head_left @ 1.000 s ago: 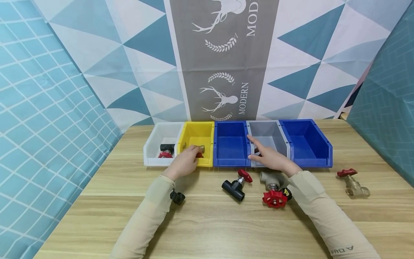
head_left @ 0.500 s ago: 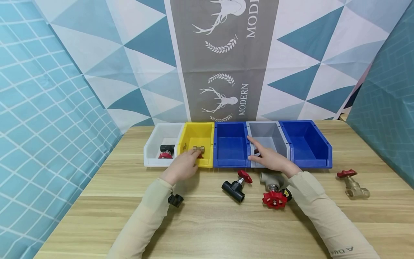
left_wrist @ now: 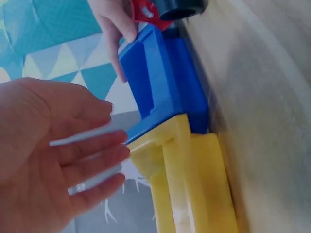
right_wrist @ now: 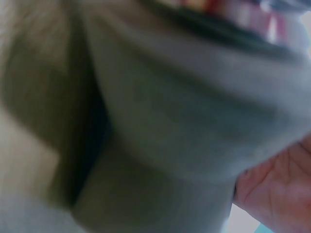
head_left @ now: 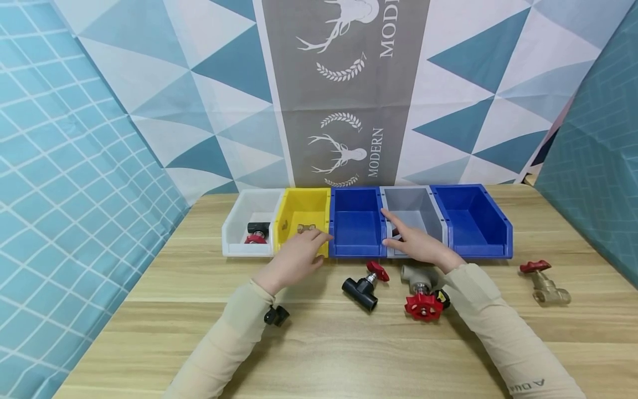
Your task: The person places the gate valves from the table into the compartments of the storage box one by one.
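Observation:
My left hand (head_left: pixel 295 259) is over the front of the yellow bin (head_left: pixel 308 195), its fingers spread with nothing between them, as the left wrist view shows. A brass valve (head_left: pixel 306 228) lies in that bin, partly hidden by the hand. My right hand (head_left: pixel 417 244) rests with its fingertips on the shared wall of the middle blue bin (head_left: pixel 356 249) and the grey bin (head_left: pixel 406 193). Beneath the right wrist lies a grey valve (head_left: pixel 415 274) with a red handwheel; its body fills the right wrist view, blurred.
A white bin (head_left: pixel 249 249) at the left holds a black valve (head_left: pixel 258 228). Another blue bin (head_left: pixel 480 251) ends the row at right. On the table (head_left: pixel 339 354) lie a black valve with a red handle (head_left: pixel 361 292) and a brass valve with a red handle (head_left: pixel 545 288).
My left hand has come out of the yellow bin, moving slightly right and nearer, with its fingers spreading. The brass valve stays in the bin. My right hand holds still.

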Action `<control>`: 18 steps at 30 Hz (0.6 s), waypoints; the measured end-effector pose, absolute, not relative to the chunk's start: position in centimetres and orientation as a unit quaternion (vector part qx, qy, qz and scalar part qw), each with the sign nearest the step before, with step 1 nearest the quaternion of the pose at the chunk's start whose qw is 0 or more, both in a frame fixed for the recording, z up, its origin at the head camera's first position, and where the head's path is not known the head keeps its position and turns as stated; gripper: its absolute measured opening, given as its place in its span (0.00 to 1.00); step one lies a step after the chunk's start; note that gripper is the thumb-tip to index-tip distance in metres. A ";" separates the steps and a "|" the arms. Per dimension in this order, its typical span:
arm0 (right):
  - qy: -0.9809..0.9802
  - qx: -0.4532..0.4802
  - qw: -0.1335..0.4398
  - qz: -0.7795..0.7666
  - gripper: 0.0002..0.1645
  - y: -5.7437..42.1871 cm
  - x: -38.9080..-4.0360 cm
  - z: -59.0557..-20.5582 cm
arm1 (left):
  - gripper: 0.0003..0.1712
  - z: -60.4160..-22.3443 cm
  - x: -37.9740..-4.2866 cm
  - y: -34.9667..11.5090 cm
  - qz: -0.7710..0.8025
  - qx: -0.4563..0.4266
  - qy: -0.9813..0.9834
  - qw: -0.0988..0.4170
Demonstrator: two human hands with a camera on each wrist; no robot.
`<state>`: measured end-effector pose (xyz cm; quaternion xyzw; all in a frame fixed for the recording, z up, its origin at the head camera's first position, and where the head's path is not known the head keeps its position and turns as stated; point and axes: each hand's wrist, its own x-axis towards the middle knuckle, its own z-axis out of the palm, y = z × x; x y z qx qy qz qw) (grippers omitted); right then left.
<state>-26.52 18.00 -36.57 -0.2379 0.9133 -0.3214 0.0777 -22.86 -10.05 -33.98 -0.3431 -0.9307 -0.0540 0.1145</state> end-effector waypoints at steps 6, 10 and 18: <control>0.917 -0.237 0.070 -0.314 0.43 18.0 -26.5 -36.5 | 0.16 -34.5 -22.2 -8.8 -0.085 -0.434 -0.890 0.111; 0.917 -0.233 0.072 -0.316 0.43 17.9 -26.6 -36.6 | 0.13 -34.8 -21.8 -8.0 -0.090 -0.481 -0.866 0.105; 0.916 -0.233 0.070 -0.319 0.43 17.9 -26.6 -36.6 | 0.14 -35.1 -20.6 -6.6 -0.078 -0.515 -0.850 0.083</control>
